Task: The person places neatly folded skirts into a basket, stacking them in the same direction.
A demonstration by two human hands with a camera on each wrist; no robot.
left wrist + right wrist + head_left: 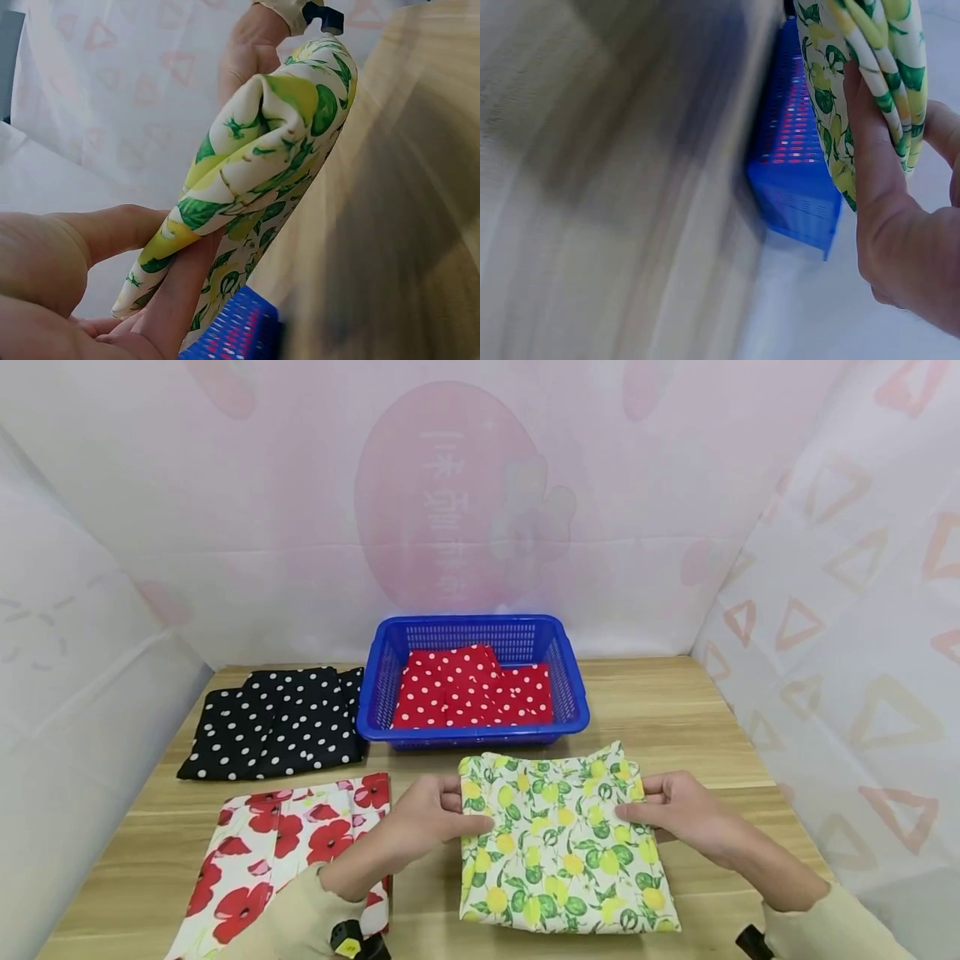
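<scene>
Both hands hold up a folded lemon-print cloth, white with yellow lemons and green leaves. My left hand pinches its left edge, thumb on the near face and fingers behind. At the opposite edge my right hand pinches it the same way. In the left wrist view the cloth shows a thick folded side above the table. Several layers of the cloth lie between thumb and fingers in the right wrist view. Just beyond it stands a blue plastic basket with red polka-dot cloth inside.
A folded black polka-dot cloth lies left of the basket. Nearer, a white cloth with red poppies lies partly under the left forearm. The wooden table is bounded by pale printed sheets at the back and sides.
</scene>
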